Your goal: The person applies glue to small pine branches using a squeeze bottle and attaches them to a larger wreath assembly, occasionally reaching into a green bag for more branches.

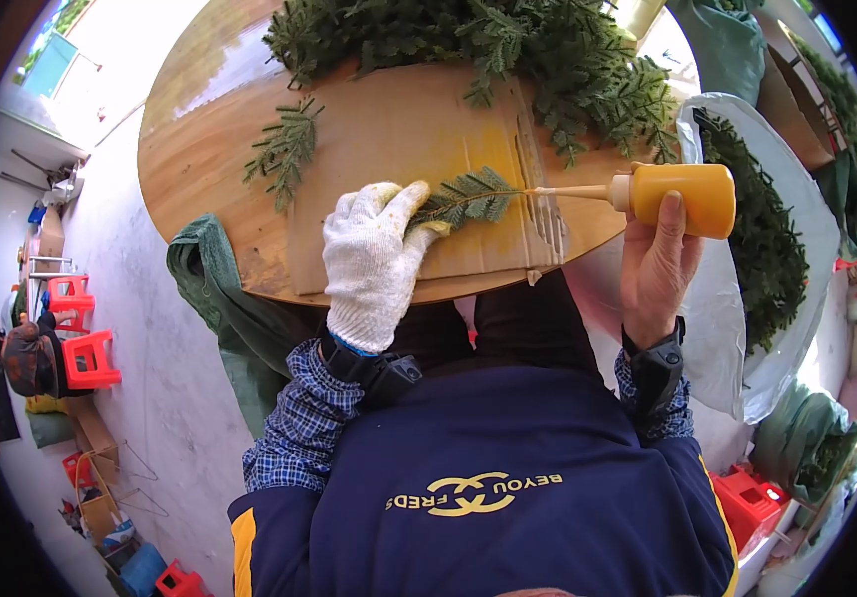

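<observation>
My left hand, in a white knit glove with yellow stains on the fingers, pinches a small green fir sprig by one end. The sprig points right, over a cardboard sheet with a yellow smear. In my bare right hand is a yellow squeeze bottle, tipped on its side. Its long thin nozzle points left and meets the sprig's right end, or comes very close to it; I cannot tell which.
A round wooden table bears the cardboard, a loose sprig and a heap of fir branches at its far side. More greenery fills a white sack on the right. Green cloth hangs at the left edge. Another person is far left, by red stools.
</observation>
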Demonstrator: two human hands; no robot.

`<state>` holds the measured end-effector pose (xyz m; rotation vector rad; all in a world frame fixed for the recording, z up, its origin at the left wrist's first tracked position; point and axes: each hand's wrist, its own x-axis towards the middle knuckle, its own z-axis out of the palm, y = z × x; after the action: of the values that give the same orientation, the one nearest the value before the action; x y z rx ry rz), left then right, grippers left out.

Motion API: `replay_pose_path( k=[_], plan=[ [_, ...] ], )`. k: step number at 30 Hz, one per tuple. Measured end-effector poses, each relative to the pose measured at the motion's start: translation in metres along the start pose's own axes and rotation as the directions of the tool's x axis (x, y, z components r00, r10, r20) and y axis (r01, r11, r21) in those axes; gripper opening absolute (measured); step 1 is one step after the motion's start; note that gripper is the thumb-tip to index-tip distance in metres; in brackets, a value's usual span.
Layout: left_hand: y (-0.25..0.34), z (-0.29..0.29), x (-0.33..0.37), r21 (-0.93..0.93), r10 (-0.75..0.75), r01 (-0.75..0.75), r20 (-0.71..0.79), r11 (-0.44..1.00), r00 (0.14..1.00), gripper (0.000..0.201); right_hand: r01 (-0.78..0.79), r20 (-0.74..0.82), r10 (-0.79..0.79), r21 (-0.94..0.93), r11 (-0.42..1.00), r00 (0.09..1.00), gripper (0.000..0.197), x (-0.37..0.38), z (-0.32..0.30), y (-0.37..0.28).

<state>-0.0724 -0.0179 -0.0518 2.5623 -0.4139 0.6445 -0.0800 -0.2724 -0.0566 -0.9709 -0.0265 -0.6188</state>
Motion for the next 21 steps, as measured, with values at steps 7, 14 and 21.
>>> replay_pose_path(
  k=[7, 14, 21],
  plan=[
    [-0.001, 0.003, 0.005, 0.024, 0.013, -0.013, -0.003, 1.000, 1.000, 0.038, 0.005, -0.040, -0.005, 0.016, 1.000, 0.999, 0.029, 0.010, -0.016, 0.002],
    [0.001, -0.005, 0.003, -0.013, -0.003, 0.003, -0.029, 1.000, 1.000, 0.031, -0.029, -0.025, 0.030, 0.065, 0.997, 0.999, 0.032, 0.014, -0.026, 0.009],
    [-0.033, -0.032, 0.007, -0.061, -0.106, 0.098, -0.145, 0.993, 0.984, 0.023, -0.158, -0.028, 0.168, 0.214, 0.964, 0.985, 0.039, 0.007, -0.024, 0.015]
  ],
)
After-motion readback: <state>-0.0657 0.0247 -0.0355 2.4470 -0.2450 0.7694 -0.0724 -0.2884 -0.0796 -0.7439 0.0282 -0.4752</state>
